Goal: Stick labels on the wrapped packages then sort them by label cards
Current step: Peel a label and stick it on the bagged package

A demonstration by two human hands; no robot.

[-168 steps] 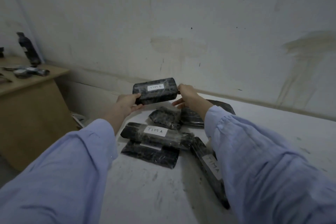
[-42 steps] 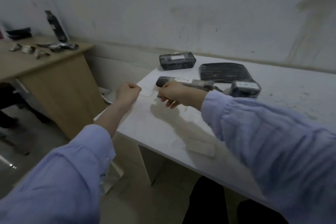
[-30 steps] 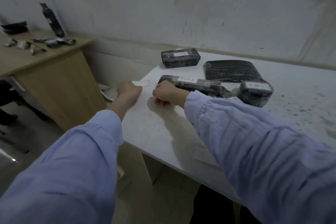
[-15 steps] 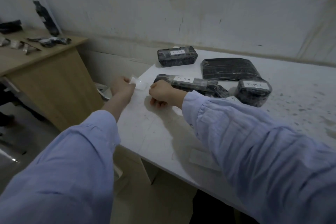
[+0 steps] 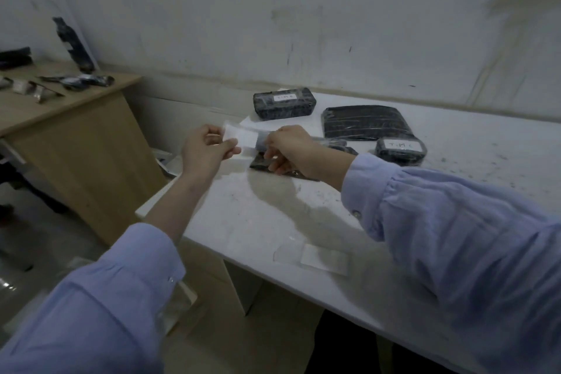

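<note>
Pinching a white label (image 5: 241,138) by its ends with left hand (image 5: 209,150) and right hand (image 5: 291,149), above the worktop (image 5: 273,222) near its left edge. Raised since a moment ago, when down at the surface, leaving the wrapped packages (image 5: 283,103) unmoved toward the far edge.

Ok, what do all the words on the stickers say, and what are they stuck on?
"T.M.C": right sticker, on the small wrapped package.
"T.M.B": far sticker, on the far wrapped package; faint, last letter unsure.
Held label, pinched between left hand and right hand: nothing readable.
Card on the table: nothing readable.
</note>
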